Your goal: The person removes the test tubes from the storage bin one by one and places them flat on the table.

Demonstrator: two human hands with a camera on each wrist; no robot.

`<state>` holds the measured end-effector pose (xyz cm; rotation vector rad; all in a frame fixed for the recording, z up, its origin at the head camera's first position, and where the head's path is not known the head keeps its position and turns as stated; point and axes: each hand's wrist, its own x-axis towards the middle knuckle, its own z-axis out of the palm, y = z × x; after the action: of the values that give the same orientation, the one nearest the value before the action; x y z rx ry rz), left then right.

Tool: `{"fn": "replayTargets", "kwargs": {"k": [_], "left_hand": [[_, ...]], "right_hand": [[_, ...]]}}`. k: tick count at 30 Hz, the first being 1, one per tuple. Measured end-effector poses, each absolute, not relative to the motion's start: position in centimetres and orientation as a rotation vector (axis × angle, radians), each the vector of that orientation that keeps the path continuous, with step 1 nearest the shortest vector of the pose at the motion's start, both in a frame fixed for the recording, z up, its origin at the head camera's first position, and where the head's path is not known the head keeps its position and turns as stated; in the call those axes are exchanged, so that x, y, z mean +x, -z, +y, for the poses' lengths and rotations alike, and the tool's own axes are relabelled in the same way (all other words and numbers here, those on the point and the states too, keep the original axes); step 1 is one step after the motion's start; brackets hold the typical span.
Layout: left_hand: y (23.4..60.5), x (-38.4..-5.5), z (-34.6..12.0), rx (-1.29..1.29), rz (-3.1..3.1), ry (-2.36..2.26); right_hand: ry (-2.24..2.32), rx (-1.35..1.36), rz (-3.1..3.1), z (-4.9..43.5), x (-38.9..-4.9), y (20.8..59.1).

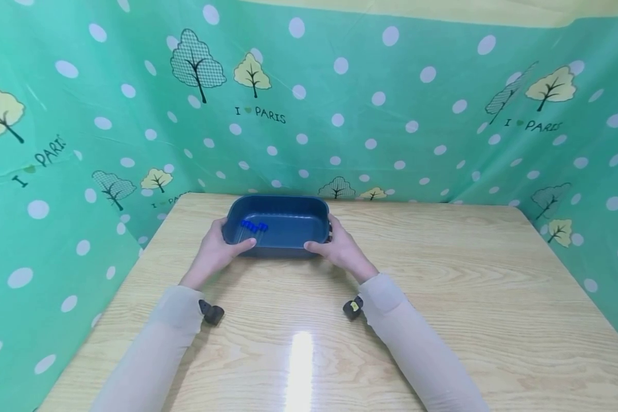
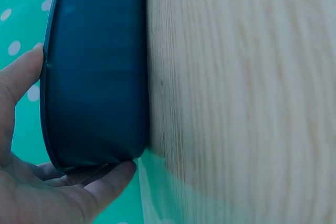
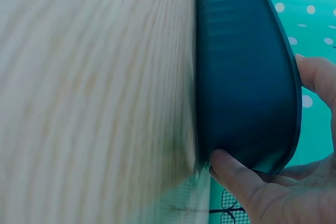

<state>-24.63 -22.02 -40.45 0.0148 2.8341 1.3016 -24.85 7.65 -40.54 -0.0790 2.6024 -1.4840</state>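
A dark blue rectangular plastic bin (image 1: 293, 251) with rounded corners sits near the back edge of the wooden table. Several small bright blue pieces (image 1: 254, 226) lie inside it, toward the left; their kind is too small to make out. My left hand (image 1: 217, 252) grips the bin's left end, thumb at the front rim and fingers along the side. On the opposite end my right hand (image 1: 344, 247) holds it the same way. In both wrist views the bin's outer wall (image 2: 97, 72) shows upright, its base down at the tabletop.
The light wood table (image 1: 443, 297) spreads out in front and to the right. A green polka-dot cloth (image 1: 340, 91) hangs close behind the bin and along both sides. Small black devices, one on the left cuff (image 1: 213, 314) and one on the right (image 1: 352, 309), hang near the tabletop.
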Motion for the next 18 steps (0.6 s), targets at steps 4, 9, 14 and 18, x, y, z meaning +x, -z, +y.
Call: {"fn": "replayTargets", "kwargs": {"k": [4, 9, 14, 18], "left_hand": [[40.41, -24.65, -21.78, 0.019, 2.829, -1.303], [40.46, -24.68, -21.48, 0.02, 2.828, -1.303], [40.48, -24.71, -21.24, 0.023, 2.827, -1.305], [40.57, -24.76, -21.22, 0.028, 2.83, -1.309]], "right_hand": [[1.502, -0.094, 2.592, 7.88, -24.75, 40.45], [1.497, -0.083, 2.602, 8.16, -24.75, 40.57], [1.491, -0.085, 2.611, 8.35, -24.74, 40.65], [1.486, -0.075, 2.612, 8.36, -24.72, 40.64]]}}
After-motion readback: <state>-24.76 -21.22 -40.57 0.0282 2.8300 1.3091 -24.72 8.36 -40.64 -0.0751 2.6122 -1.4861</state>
